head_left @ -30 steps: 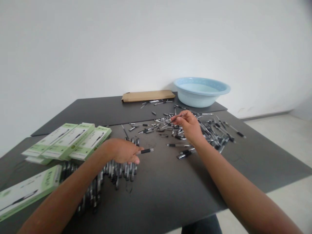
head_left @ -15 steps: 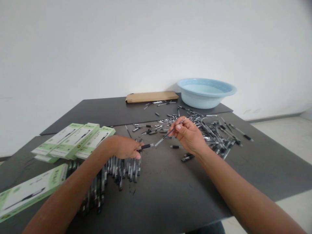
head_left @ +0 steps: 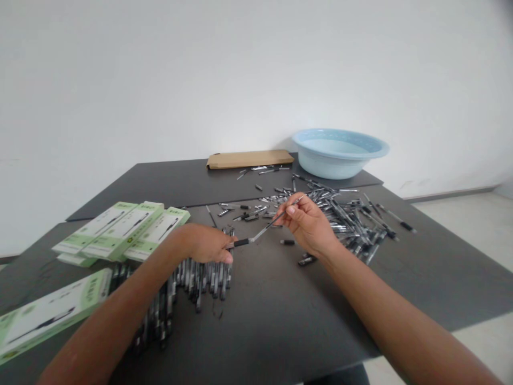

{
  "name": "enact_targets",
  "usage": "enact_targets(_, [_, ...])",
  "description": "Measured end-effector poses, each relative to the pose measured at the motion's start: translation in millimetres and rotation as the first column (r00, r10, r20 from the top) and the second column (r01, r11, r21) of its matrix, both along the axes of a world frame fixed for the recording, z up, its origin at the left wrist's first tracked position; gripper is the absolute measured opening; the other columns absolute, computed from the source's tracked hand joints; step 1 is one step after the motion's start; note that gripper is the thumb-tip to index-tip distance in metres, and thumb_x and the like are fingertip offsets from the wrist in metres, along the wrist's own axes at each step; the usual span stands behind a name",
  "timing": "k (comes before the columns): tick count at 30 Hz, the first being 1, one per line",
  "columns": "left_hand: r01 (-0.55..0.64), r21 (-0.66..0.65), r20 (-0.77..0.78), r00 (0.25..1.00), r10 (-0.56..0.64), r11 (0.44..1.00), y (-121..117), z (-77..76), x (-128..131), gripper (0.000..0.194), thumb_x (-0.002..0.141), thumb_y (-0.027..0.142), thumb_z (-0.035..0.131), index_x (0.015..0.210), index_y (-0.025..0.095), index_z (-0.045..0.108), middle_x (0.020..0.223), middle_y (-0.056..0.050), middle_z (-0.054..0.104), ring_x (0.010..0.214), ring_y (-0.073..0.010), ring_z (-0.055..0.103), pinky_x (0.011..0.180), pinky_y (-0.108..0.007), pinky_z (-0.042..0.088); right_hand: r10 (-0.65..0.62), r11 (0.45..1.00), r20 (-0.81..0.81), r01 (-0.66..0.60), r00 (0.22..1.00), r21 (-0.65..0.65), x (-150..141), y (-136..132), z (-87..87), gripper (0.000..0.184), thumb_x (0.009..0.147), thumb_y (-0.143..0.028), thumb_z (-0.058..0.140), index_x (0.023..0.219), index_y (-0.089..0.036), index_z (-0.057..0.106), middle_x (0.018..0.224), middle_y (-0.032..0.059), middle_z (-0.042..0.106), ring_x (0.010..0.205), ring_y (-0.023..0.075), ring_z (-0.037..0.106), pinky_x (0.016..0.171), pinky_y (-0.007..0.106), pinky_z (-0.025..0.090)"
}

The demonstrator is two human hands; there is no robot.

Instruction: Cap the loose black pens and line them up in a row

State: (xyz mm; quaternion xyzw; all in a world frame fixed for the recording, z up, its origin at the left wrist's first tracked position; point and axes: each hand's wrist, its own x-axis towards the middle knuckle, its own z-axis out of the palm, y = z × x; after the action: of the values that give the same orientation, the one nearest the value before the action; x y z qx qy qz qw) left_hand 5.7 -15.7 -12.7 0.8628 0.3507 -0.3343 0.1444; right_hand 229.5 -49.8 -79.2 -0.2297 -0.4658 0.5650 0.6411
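Observation:
My left hand (head_left: 208, 244) is closed on a clear pen barrel with a black grip (head_left: 241, 243), its end pointing right. Between thumb and fingertips my right hand (head_left: 306, 219) pinches a thin pen refill (head_left: 269, 227), slanting down to the left. The refill's lower end meets the open end of the barrel; whether it is inside or just touching I cannot tell. Under and beside my left hand lie rows of pens (head_left: 204, 278), partly hidden by my forearm. Behind my right hand spreads a loose heap of pen parts (head_left: 344, 214).
Green-and-white pen boxes (head_left: 120, 227) are piled at the left, and another box (head_left: 56, 313) lies nearer. A light blue basin (head_left: 339, 163) stands at the back right beside a flat brown carton (head_left: 250, 159). Small caps and loose parts (head_left: 252, 214) lie mid-table.
The refill's lower end has moved slightly left and now meets the barrel's end, where a small gap showed before. My left hand has barely shifted.

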Motion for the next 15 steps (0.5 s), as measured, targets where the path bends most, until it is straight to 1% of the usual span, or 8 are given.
enact_targets(4, [-0.012, 0.012, -0.004, 1.0, 0.012, 1.0, 0.0, -0.2, -0.1, 0.062, 0.092, 0.041, 0.044, 0.144, 0.01, 0.034, 0.131, -0.021, 0.055, 0.112, -0.0308, 0.057, 0.087, -0.034, 0.046, -0.029, 1.0, 0.028, 0.028, 0.999, 0.01, -1.3, 0.3, -1.9, 0.026, 0.075, -0.033, 0.073, 0.081, -0.022, 0.051, 0.076, -0.0024, 0.066, 0.069, 0.0132, 0.065, 0.065, 0.027, 0.055])
enact_targets(8, [-0.017, -0.027, 0.024, 1.0, 0.018, 0.999, 0.4, 2.8, -2.1, 0.058, 0.092, 0.039, 0.044, 0.143, 0.012, 0.037, 0.132, -0.018, 0.055, 0.112, -0.0287, 0.057, 0.087, -0.032, 0.045, -0.091, 0.995, 0.052, 0.09, 0.994, 0.033, -1.5, 0.8, -4.2, 0.026, 0.074, -0.034, 0.074, 0.08, -0.022, 0.052, 0.074, -0.003, 0.065, 0.067, 0.0132, 0.065, 0.064, 0.028, 0.054])
enact_targets(11, [-0.023, -0.027, 0.025, 0.999, 0.024, 0.999, 1.0, 5.3, -4.8, 0.059, 0.093, 0.039, 0.043, 0.144, 0.011, 0.034, 0.137, -0.018, 0.05, 0.116, -0.0278, 0.054, 0.091, -0.032, 0.042, -0.123, 0.991, 0.062, 0.118, 0.99, 0.066, -1.2, 0.3, -6.8, 0.021, 0.076, -0.032, 0.072, 0.08, -0.022, 0.054, 0.073, -0.0034, 0.063, 0.066, 0.0125, 0.064, 0.064, 0.028, 0.054])
enact_targets(15, [-0.022, -0.005, 0.026, 0.999, 0.022, 1.0, 1.6, 6.8, -8.4, 0.06, 0.093, 0.041, 0.043, 0.145, 0.013, 0.033, 0.135, -0.017, 0.052, 0.116, -0.0269, 0.054, 0.092, -0.031, 0.042, -0.144, 0.986, 0.095, 0.134, 0.985, 0.1, -2.5, -2.8, -7.6, 0.019, 0.078, -0.034, 0.07, 0.08, -0.021, 0.056, 0.073, -0.0026, 0.063, 0.067, 0.0135, 0.064, 0.066, 0.03, 0.055])
